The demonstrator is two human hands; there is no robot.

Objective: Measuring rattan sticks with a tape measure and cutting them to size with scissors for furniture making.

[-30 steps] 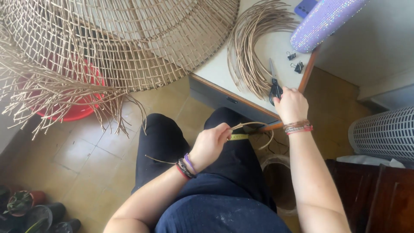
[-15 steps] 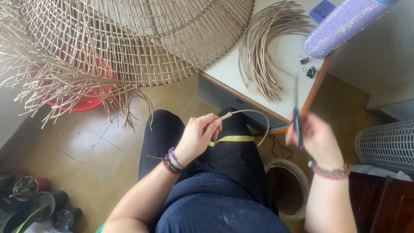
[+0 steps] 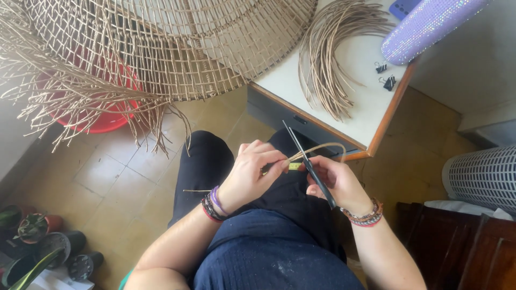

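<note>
Your left hand (image 3: 252, 174) pinches a looped cane strand (image 3: 321, 149) over your lap; your right hand (image 3: 336, 181) grips black scissors (image 3: 309, 162) against it. Beyond, cane strips (image 3: 328, 59) lie on the surface (image 3: 371, 107), beside the woven basket (image 3: 161, 48).

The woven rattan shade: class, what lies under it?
Under the woven rattan shade a red tub shows through the weave, on the tiled floor. The tub's contents are hidden.
</note>
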